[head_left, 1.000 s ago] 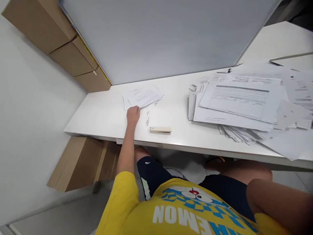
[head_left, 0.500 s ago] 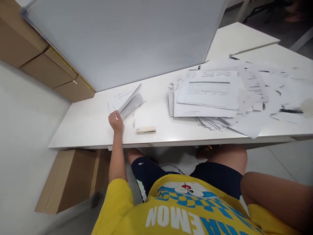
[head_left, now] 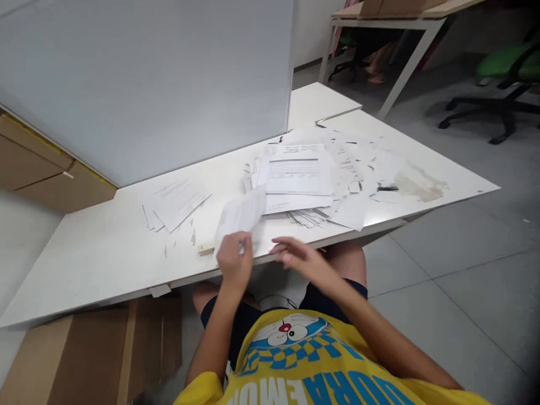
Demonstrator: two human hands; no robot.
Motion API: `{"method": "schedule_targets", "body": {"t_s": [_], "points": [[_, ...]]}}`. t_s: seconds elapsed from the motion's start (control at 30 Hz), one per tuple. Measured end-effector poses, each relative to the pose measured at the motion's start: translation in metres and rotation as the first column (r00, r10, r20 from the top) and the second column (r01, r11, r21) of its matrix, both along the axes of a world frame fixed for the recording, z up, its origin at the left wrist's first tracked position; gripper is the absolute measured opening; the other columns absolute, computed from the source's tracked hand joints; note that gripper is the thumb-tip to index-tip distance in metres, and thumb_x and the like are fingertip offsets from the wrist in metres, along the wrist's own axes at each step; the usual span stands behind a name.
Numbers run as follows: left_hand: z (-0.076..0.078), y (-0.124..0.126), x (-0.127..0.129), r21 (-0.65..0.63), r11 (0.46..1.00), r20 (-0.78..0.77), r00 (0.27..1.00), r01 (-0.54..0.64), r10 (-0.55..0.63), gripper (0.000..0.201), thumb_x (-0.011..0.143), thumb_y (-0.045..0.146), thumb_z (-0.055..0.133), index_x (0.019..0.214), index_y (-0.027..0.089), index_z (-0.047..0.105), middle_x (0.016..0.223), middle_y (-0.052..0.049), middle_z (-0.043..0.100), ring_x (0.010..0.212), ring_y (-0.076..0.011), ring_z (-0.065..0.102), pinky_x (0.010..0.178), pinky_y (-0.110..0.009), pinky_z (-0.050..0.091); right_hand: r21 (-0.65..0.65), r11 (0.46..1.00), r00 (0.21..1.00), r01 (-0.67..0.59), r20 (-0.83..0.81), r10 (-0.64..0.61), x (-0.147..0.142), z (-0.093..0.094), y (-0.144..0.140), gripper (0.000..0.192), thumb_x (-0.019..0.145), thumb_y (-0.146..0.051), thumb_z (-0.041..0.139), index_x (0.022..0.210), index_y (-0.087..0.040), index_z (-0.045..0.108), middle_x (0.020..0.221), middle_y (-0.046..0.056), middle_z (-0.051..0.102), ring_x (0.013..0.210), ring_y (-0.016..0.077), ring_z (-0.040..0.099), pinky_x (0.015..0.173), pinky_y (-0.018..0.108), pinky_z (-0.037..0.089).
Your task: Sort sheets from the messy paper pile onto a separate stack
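My left hand [head_left: 234,259] holds a few printed sheets [head_left: 242,216] by their near corner, lifted over the front edge of the white desk [head_left: 101,259]. My right hand [head_left: 295,256] is beside it with fingers spread, close to the sheets and holding nothing. A beige stapler [head_left: 206,247] lies on the desk, mostly hidden behind the held sheets. A small pile of papers [head_left: 172,202] lies at the left, with paper scraps near it. A big untidy heap of papers [head_left: 304,180] covers the desk's right part.
A grey partition panel [head_left: 147,84] stands along the desk's back. Cardboard boxes [head_left: 37,169] sit at the left and under the desk [head_left: 84,354]. A green office chair [head_left: 502,73] and another table [head_left: 400,17] stand at the far right on the tiled floor.
My left hand has taken sheets from the left pile and brought them toward me, over the stapler. My right hand has come up into view beside it. The view has swung to the right.
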State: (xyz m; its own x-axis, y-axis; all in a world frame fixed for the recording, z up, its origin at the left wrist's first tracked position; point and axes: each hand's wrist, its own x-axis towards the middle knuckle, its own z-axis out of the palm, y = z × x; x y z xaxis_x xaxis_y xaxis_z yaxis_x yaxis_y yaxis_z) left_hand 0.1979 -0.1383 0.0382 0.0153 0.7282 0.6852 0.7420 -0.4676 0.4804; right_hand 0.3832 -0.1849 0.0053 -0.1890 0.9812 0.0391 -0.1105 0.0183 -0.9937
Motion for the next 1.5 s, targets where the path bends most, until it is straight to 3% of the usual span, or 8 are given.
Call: {"method": "schedule_targets", "body": {"t_s": [0.13,0.27,0.33,0.57,0.67,0.93,1.17,1.5], "points": [[-0.013,-0.015,0.044,-0.368,0.869,0.169,0.943,0.330,-0.286,0.026,0.093,0.039,0.052,0.095,0.020,0.069,0.093,-0.007,0.072,0.085,-0.0180,0.066,0.078,-0.031,0.052,-0.030,1.000,0.991,0.005,-0.137,-0.009,-0.011,-0.022,-0.006,0.080,0.071,-0.041,0.079,0.142,-0.028,0.045,0.148,0.010,0.045,0.134,0.0297,0.046,0.107,0.045,0.043],[-0.023,-0.017,0.048,-0.540,0.559,0.481,0.776,0.629,-0.409,0.034,0.095,0.042,0.048,0.114,0.021,0.067,0.119,-0.008,0.069,0.110,-0.0209,0.064,0.095,-0.036,0.052,-0.209,0.966,0.957,0.153,-0.211,-0.197,0.001,-0.035,-0.004,0.059,0.072,-0.042,0.074,0.126,-0.023,0.059,0.125,0.009,0.065,0.119,0.0295,0.058,0.102,0.045,0.046],[-0.026,-0.020,0.040,-0.526,0.503,0.534,0.727,0.686,-0.432,0.034,0.096,0.041,0.046,0.118,0.023,0.066,0.125,-0.008,0.066,0.116,-0.0215,0.061,0.099,-0.038,0.050,-0.295,0.919,0.933,0.263,-0.163,-0.320,0.012,-0.038,0.000,0.047,0.072,-0.043,0.071,0.112,-0.020,0.065,0.109,0.009,0.071,0.106,0.0300,0.063,0.096,0.045,0.049],[-0.033,0.002,0.006,-0.303,0.930,0.297,0.948,0.205,-0.112,0.047,0.093,0.041,0.052,0.137,0.024,0.049,0.145,-0.012,0.048,0.137,-0.0249,0.041,0.116,-0.046,0.032,-0.203,0.851,0.874,0.484,0.060,-0.483,0.056,-0.033,0.023,0.031,0.067,-0.041,0.063,0.089,-0.020,0.068,0.084,0.005,0.071,0.083,0.0266,0.063,0.074,0.038,0.052],[-0.030,0.025,0.003,-0.345,0.924,0.328,0.944,0.166,-0.047,0.062,0.093,0.046,0.052,0.148,0.024,0.032,0.150,-0.015,0.040,0.140,-0.0256,0.038,0.114,-0.043,0.034,-0.061,0.868,0.866,0.493,0.132,-0.483,0.071,-0.017,0.043,0.025,0.069,-0.040,0.059,0.083,-0.020,0.067,0.079,0.004,0.069,0.079,0.0254,0.062,0.071,0.038,0.051],[-0.032,0.039,0.009,-0.238,0.954,0.420,0.905,0.185,-0.071,0.050,0.095,0.048,0.047,0.135,0.020,0.042,0.134,-0.016,0.053,0.125,-0.0231,0.053,0.102,-0.034,0.046,0.247,0.868,0.884,0.432,0.077,-0.462,0.074,0.005,0.091,0.034,0.078,-0.040,0.061,0.106,-0.022,0.066,0.105,0.006,0.069,0.104,0.0289,0.062,0.092,0.044,0.049],[-0.061,0.044,0.016,-0.029,0.996,0.529,0.847,0.084,-0.056,0.045,0.095,0.047,0.045,0.129,0.017,0.041,0.119,-0.017,0.055,0.113,-0.0217,0.058,0.097,-0.035,0.047,0.238,0.827,0.860,0.510,-0.106,-0.499,0.055,-0.025,0.092,0.051,0.076,-0.053,0.068,0.114,-0.022,0.057,0.119,0.010,0.065,0.115,0.0281,0.058,0.100,0.041,0.046],[-0.063,0.056,0.014,-0.191,0.974,0.524,0.851,0.123,-0.004,0.048,0.094,0.045,0.046,0.134,0.018,0.040,0.128,-0.019,0.057,0.119,-0.0215,0.058,0.101,-0.036,0.046,0.176,0.885,0.900,0.431,-0.005,-0.437,0.054,-0.032,0.094,0.046,0.080,-0.051,0.061,0.115,-0.021,0.057,0.117,0.009,0.066,0.111,0.0277,0.059,0.096,0.042,0.047]]}}
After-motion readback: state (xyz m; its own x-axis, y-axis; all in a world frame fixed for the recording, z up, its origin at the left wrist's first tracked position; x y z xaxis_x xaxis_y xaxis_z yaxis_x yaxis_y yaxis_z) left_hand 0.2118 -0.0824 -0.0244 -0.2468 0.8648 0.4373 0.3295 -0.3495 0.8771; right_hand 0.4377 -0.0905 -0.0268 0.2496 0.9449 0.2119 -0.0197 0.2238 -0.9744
